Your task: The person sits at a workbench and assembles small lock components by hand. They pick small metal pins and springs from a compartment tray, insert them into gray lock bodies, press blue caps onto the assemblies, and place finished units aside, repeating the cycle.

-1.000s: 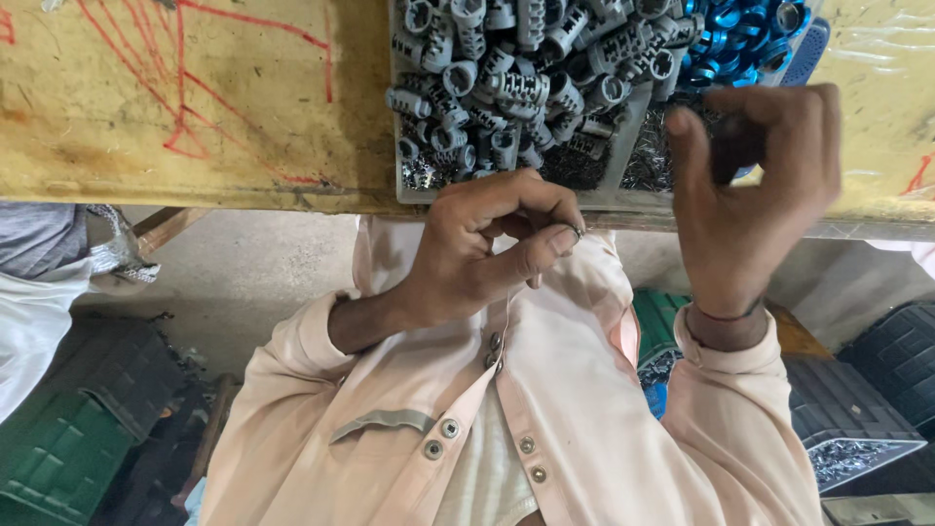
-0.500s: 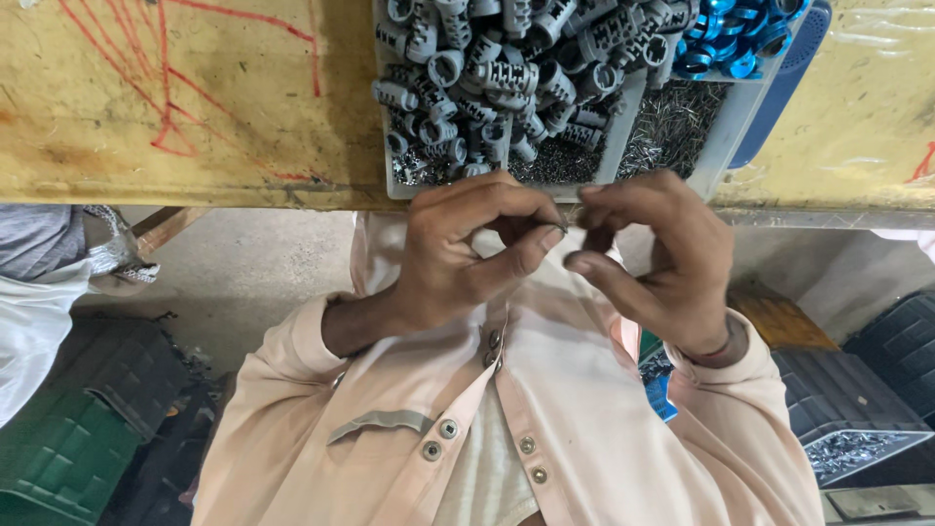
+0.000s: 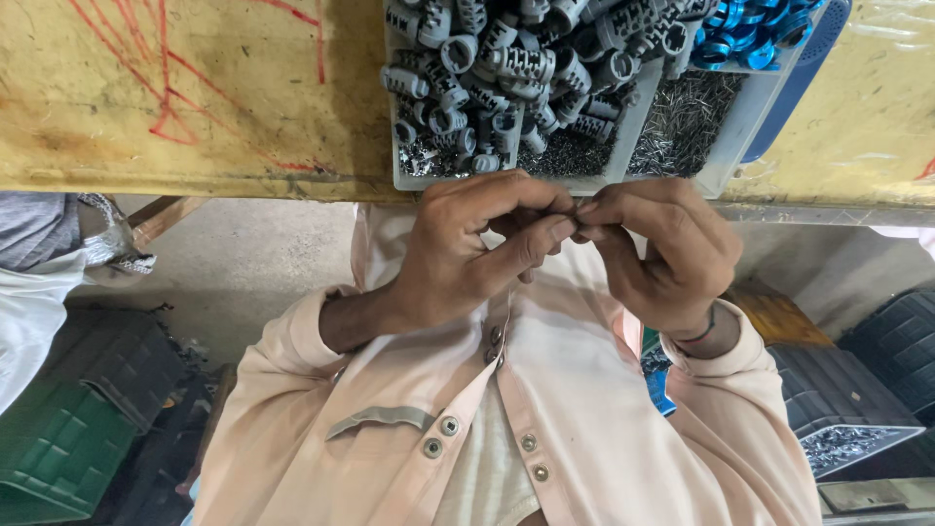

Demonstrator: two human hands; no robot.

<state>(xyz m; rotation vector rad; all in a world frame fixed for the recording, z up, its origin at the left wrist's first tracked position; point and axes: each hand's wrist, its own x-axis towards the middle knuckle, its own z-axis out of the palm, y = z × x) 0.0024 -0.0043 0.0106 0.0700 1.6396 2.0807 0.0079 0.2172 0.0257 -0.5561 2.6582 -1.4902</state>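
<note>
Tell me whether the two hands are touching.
Touching. The head view shows the left hand and right hand meeting at the fingertips below the grey tray.

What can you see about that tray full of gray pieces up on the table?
The tray is a pale gray box, plastic by the look of it, with thin walls that split it into compartments. It sits at the edge of the yellow table, just above the two hands, which do not touch it. One compartment is heaped with gray ribbed parts, short tubes with holes. The next holds a bed of thin metal pins. Blue ribbed parts lie at its far corner. Its top runs out of view.
</note>
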